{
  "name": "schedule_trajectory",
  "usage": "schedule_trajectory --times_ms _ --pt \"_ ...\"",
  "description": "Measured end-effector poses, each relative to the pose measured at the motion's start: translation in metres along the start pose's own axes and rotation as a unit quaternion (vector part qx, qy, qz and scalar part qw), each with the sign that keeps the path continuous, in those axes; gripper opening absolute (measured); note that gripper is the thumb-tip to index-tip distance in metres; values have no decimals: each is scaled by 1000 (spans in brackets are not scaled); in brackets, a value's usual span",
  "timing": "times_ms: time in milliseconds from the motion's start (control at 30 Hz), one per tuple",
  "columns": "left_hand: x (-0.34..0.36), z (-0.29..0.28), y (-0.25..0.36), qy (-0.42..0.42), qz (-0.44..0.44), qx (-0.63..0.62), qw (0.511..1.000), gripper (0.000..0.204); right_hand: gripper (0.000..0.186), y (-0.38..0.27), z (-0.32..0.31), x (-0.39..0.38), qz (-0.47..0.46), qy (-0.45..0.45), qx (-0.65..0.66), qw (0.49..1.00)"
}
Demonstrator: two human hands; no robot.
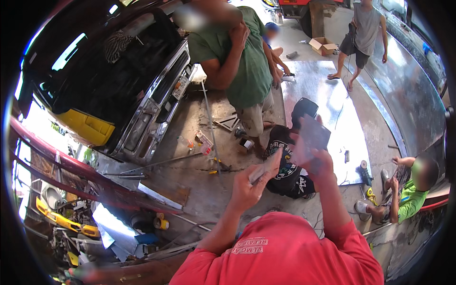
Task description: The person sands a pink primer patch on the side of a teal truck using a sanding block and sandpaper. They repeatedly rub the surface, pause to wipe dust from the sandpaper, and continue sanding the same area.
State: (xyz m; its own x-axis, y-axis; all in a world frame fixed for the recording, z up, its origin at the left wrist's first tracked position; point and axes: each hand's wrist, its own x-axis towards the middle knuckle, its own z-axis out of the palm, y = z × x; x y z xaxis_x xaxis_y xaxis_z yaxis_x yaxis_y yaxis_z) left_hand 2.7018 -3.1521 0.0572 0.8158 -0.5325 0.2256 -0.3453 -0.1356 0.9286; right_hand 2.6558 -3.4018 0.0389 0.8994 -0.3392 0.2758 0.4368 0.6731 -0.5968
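Observation:
Both my arms reach forward from my red shirt (289, 247). My left hand (251, 187) is closed around a small grey flat thing (256, 175), its fingers pointing forward. My right hand (319, 164), partly smeared by motion, grips a dark flat rectangular slab (313, 135); its exact kind is not clear. The two hands are apart, with the slab raised higher than the left hand. Just beyond them a person in a black printed T-shirt (285, 161) crouches, partly hidden by my right hand and the slab.
A large shiny metal sheet (354, 137) lies on the floor, with an angle grinder (365, 173) on its near edge. A person in green (237, 61) stands ahead; others are at the right. The vehicle (142, 118) fills the left. Rods (161, 164) and scrap clutter the floor.

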Motion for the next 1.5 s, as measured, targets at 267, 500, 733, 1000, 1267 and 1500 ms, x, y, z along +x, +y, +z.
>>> schedule_trajectory --times_ms 267,500,733,1000,1267,1500 --pt "-36 103 70 83 249 169 950 34 102 -14 36 6 44 -150 -30 987" --pt "-79 153 75 165 156 199 953 20 123 -15 20 -26 -1 -217 -180 959" --pt "-91 104 58 39 202 275 939 21 110 -32 21 -46 9 -234 -185 954" --pt "-65 32 38 276 -43 -240 930 51 113 -36 -34 -87 233 -218 204 926" --pt "-21 125 13 21 -267 -403 875 61 72 -37 -59 -161 229 -99 119 961" --pt "21 177 -58 -369 -202 -462 780 102 50 -46 -79 -244 64 149 -38 986"
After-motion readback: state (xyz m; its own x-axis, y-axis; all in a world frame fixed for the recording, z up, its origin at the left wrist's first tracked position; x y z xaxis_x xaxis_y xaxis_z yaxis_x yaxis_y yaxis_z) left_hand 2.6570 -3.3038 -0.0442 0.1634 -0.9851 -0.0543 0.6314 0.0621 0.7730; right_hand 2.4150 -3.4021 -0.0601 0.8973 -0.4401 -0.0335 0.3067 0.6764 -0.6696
